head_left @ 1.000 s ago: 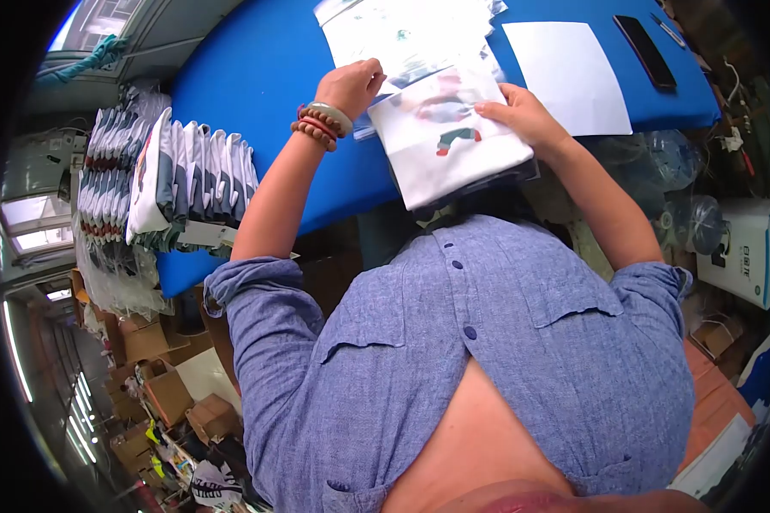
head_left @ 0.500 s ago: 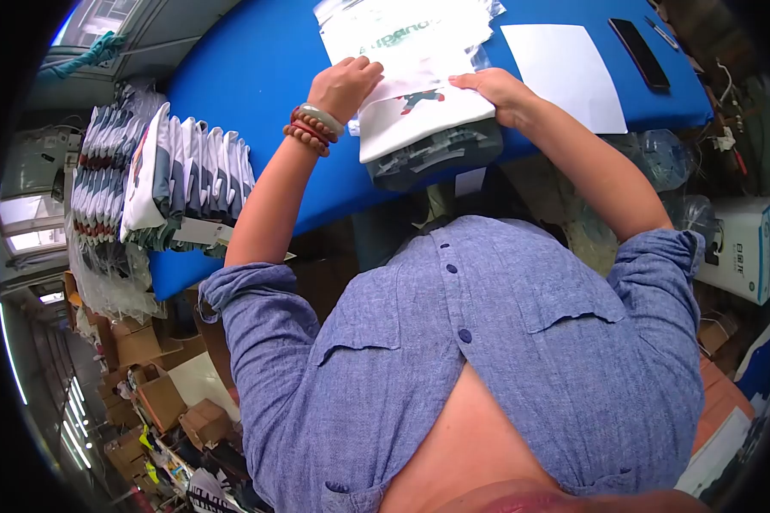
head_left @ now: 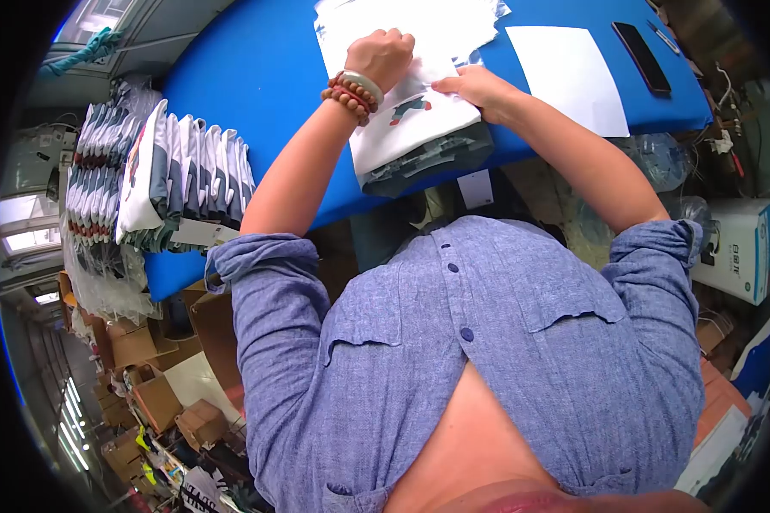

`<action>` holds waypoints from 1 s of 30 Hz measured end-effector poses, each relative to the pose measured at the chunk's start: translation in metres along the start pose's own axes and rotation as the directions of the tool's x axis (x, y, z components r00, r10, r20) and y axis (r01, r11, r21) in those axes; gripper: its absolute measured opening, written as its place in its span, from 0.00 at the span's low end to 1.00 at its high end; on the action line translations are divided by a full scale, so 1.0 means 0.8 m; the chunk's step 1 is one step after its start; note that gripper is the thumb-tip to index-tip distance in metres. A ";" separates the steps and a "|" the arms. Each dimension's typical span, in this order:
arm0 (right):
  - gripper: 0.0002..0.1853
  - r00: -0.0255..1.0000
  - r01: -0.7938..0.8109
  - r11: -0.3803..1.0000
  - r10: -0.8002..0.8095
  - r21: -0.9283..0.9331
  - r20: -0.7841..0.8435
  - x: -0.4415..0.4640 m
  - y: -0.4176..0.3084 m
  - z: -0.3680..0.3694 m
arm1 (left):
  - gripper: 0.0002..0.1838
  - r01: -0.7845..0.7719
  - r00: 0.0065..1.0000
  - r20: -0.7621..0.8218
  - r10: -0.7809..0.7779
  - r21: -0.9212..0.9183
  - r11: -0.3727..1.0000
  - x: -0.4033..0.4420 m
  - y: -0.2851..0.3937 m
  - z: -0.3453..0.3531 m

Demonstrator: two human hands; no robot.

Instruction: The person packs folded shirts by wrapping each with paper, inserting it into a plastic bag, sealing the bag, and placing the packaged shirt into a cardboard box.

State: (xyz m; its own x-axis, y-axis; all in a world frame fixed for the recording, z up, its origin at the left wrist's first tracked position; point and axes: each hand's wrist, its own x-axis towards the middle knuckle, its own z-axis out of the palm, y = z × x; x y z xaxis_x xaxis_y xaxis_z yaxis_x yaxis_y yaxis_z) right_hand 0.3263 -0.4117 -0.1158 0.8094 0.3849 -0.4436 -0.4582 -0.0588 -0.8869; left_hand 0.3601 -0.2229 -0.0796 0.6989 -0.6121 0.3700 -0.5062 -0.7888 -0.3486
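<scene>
A folded white shirt point(head_left: 381, 141) with a small printed figure and a dark patterned lower part lies at the table's near edge. Its far end meets the plastic bags point(head_left: 428, 34); glare hides whether it sits inside one. Above the shirt's far left side, my left hand point(head_left: 381, 58), with beads and a bangle at the wrist, has its fingers curled closed at the plastic. What it pinches is partly hidden. My right hand point(head_left: 479, 90) grips the shirt's right far corner, thumb on top and fingers underneath.
Folded shirts point(head_left: 180, 171) stand packed in rows on the left of the blue table point(head_left: 231, 77). A white paper sheet point(head_left: 565, 77), a phone point(head_left: 642, 58) and a pen point(head_left: 663, 37) lie to the right. A white box point(head_left: 740, 248) stands below right; cardboard boxes point(head_left: 201, 423) fill the lower left.
My left hand has moved right and away from me, over the plastic. The shirt and my right hand have shifted slightly left, and the shirt is tilted more.
</scene>
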 end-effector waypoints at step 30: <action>0.48 0.959 0.269 0.958 -0.257 0.099 -0.120 -0.043 0.004 -0.017 | 0.12 0.750 0.627 0.299 -0.720 -0.482 0.453 -0.141 0.012 0.001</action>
State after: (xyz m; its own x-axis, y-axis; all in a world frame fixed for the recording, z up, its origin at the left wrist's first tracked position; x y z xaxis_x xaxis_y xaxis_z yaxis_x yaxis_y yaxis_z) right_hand 0.3015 -0.4374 -0.1051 0.9377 0.2742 -0.2133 -0.2579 0.1382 -0.9562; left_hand 0.2769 -0.1617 -0.1251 0.9533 0.2008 0.2255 0.0511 -0.8434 0.5349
